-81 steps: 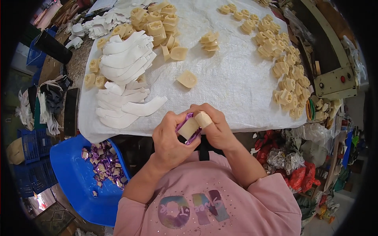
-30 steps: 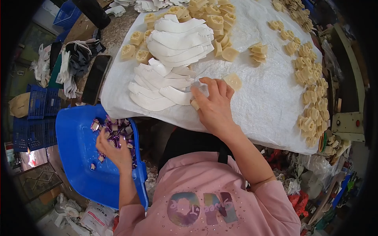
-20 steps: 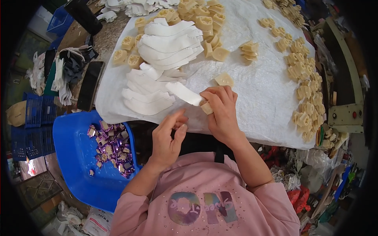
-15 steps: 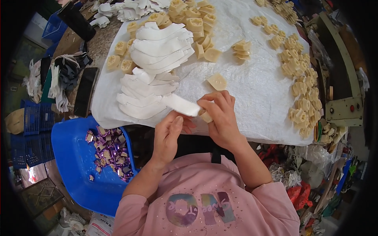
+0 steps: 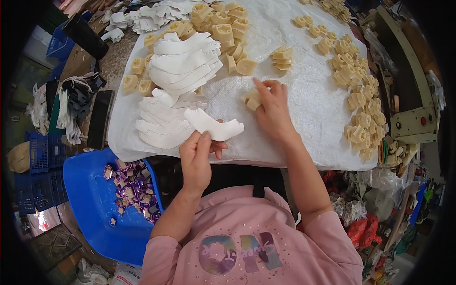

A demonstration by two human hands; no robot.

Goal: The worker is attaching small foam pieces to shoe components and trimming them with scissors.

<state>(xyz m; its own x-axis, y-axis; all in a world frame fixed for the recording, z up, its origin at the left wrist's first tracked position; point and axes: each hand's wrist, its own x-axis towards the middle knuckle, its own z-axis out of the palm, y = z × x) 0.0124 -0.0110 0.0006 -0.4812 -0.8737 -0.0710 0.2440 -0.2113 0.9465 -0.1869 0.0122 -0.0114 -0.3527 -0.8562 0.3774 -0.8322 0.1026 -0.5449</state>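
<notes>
A white curved strip (image 5: 213,126) with notched ends is pinched between the thumb and fingers of my left hand (image 5: 195,159), above the table's near edge. My right hand (image 5: 275,107) is stretched farther out to the right. Its thumb and fingers close on a beige shoe-heel block (image 5: 253,102), beside another beige piece; the fingers partly hide both. Left of my hands lie overlapping white strips (image 5: 166,123), with a larger fanned pile of them (image 5: 185,64) behind. Several beige heel blocks (image 5: 223,33) are heaped at the back, and a small stack (image 5: 283,58) stands nearer.
White sheeting (image 5: 313,123) covers the table. Rows of beige blocks (image 5: 363,114) line its right side. A blue tub (image 5: 90,209) at lower left holds purple shiny pieces (image 5: 135,192). A dark phone (image 5: 100,118) and a black cylinder (image 5: 85,35) lie left. A machine frame (image 5: 415,126) stands right.
My right hand has moved forward with the beige block, away from the left hand, to the other beige piece. The white strip now stays in my left hand alone, turned broadside.
</notes>
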